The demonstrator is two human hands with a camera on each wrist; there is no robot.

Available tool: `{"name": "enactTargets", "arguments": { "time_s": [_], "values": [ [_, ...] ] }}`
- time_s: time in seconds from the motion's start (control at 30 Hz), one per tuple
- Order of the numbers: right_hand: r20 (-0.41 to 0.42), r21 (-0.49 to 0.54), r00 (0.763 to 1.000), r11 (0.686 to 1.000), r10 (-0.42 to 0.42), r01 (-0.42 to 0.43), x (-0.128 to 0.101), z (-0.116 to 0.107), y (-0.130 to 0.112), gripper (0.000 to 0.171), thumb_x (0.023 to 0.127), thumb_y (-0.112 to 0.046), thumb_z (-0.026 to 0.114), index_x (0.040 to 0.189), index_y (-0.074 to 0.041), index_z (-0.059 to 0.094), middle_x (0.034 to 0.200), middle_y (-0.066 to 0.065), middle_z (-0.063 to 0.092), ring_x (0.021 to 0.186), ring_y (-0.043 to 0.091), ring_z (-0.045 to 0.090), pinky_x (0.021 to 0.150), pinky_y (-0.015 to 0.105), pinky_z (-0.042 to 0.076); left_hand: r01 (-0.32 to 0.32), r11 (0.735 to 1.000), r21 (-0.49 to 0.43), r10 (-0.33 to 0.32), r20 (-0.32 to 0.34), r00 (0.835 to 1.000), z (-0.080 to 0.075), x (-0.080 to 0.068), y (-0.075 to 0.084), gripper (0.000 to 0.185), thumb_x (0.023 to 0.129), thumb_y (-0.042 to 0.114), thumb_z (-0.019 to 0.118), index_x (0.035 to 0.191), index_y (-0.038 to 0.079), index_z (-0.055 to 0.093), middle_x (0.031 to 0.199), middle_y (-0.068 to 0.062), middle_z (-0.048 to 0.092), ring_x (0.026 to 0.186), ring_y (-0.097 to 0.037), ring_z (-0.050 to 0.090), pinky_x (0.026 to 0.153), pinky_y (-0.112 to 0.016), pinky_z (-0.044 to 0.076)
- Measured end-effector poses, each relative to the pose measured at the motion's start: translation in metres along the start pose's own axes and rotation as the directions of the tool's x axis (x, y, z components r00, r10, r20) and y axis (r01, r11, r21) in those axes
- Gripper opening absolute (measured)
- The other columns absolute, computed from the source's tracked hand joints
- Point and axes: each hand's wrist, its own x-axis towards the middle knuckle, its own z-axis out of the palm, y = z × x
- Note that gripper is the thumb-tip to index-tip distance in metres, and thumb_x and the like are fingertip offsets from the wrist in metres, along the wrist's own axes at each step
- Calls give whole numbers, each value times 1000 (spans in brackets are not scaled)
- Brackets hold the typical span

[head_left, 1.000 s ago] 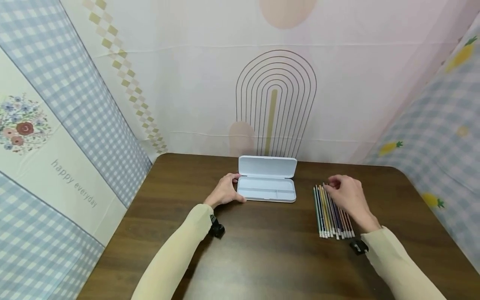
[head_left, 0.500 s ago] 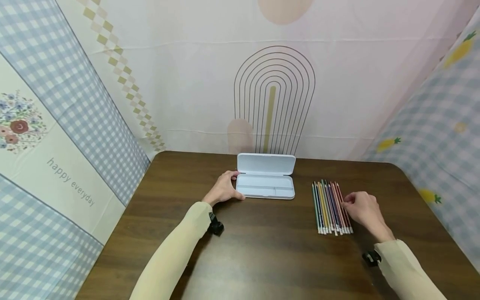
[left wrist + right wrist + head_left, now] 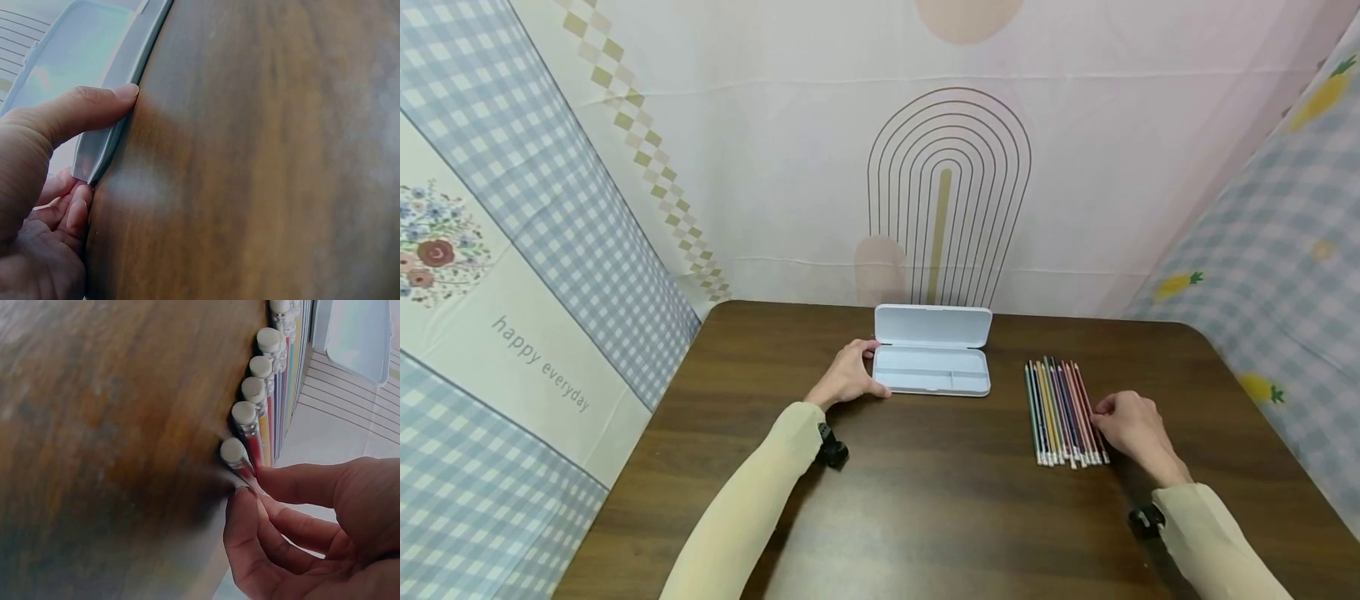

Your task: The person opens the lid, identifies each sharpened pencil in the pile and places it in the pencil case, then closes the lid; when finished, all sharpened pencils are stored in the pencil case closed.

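A pale blue pencil case [image 3: 913,360] lies with its lid [image 3: 932,326] raised at the back of the table, its tray divided into compartments. My left hand [image 3: 846,375] holds the case's left end, thumb at the front edge and fingers at the back corner. In the left wrist view the thumb [image 3: 94,111] presses on the rim. To the right lies a row of pencils [image 3: 1054,412] with white erasers toward me. My right hand [image 3: 1137,427] pinches the outermost reddish pencil [image 3: 234,452] between thumb and fingers, near its eraser end.
The dark wooden table [image 3: 925,500] reaches back to a patterned cloth wall [image 3: 790,192]. Checked cloth hangs at the left [image 3: 550,175] and right [image 3: 1292,267]. Black wrist cameras sit at both sleeves.
My right hand has moved from above the pencils' far ends to the row's right side and closed on the outermost pencil, which shifted slightly right. The left hand stays on the case.
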Motion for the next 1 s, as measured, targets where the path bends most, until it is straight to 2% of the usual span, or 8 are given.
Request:
{"name": "enactTargets", "arguments": {
  "time_s": [0.3,0.47,0.57,0.8,0.93,1.0],
  "values": [
    [7,-1,1000,1000,23,-23,-1,0,4,20,101,-13,69,97,6,76,97,25,76,81,31,65,73,50,55,0,1000,-5,0,5,1000,0,1,-2,97,71,19,101,155,1,55,146,-20,62,139,-36,57,124,-49,45],
    [15,10,999,999,42,-42,-2,1,4,20,101,-13,70,87,1,76,79,12,71,72,25,62,64,39,49,1,1000,-10,-1,6,1000,1,1,-2,97,71,19,101,155,1,55,147,-20,62,138,-35,57,124,-49,46],
    [23,23,998,998,61,-62,-2,3,3,25,101,-14,69,79,-2,73,69,5,65,65,22,59,60,34,44,8,1000,-15,-8,12,1000,0,0,0,96,72,19,101,155,1,55,148,-20,61,139,-35,57,124,-49,45],
    [36,46,996,995,85,-87,0,6,2,43,101,-19,69,60,-11,60,55,-4,47,53,15,47,52,32,38,12,1000,-17,-12,13,1000,-2,0,2,97,72,19,100,156,2,55,149,-20,61,139,-35,57,124,-49,45],
    [35,59,996,995,80,-82,-1,7,5,49,103,-22,68,57,-15,53,52,-6,41,49,12,41,50,30,34,5,1000,-8,-5,12,1000,-1,1,0,97,72,19,101,156,2,55,148,-20,61,139,-35,57,124,-48,46],
    [22,64,997,995,73,-74,-1,8,7,45,104,-22,67,60,-12,58,55,-5,46,51,14,44,51,30,35,5,1000,-4,-5,11,1000,0,1,0,97,72,20,101,156,2,55,148,-20,61,139,-35,58,124,-48,46]
  ]
}}
